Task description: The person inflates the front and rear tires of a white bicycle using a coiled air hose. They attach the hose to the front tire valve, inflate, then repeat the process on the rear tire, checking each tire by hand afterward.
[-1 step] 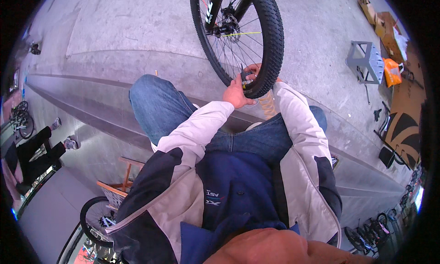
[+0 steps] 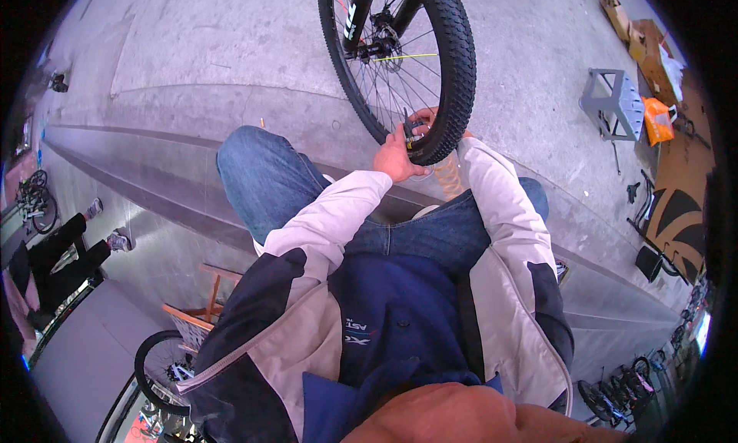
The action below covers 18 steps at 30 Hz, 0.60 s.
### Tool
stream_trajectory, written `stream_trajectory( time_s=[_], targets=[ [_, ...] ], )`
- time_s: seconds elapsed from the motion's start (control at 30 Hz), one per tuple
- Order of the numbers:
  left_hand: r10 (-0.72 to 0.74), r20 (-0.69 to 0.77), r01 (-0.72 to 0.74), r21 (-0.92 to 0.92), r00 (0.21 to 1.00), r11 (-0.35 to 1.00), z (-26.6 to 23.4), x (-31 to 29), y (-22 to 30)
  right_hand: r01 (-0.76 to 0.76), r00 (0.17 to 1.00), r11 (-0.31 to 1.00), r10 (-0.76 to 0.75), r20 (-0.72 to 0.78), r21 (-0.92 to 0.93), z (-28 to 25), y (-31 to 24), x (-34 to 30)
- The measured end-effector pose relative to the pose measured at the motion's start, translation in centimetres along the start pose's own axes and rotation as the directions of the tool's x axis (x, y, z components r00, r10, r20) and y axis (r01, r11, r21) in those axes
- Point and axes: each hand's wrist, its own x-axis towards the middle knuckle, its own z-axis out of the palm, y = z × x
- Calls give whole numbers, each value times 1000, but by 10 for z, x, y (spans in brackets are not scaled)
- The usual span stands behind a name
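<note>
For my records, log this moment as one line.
left hand: at bicycle wheel rim | right hand: behind tyre | seated, concrete floor

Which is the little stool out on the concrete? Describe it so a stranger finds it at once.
Start at the black bicycle wheel that the left hand touches, then look right across the bare concrete. The stool stands alone there: grey plastic, square-topped, open-sided, next to an orange bag and flattened cardboard.

Grey plastic stool (image 2: pixel 613 99), orange bag (image 2: pixel 658 120), flattened cardboard (image 2: pixel 680 212)
</note>
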Motion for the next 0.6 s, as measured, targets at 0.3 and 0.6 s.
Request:
stream_trajectory(
  time_s=[0.3, 0.6],
  targets=[
    [43, -76, -39, 52, 996, 998, -3, -6, 7, 80, 994, 910, -44, 97, -406, -4, -10, 2],
    [192, -122, -164, 207, 974, 964, -2, 2, -7, 268, 926, 507, -371, 73, -819, 7, 4, -9]
  ],
)
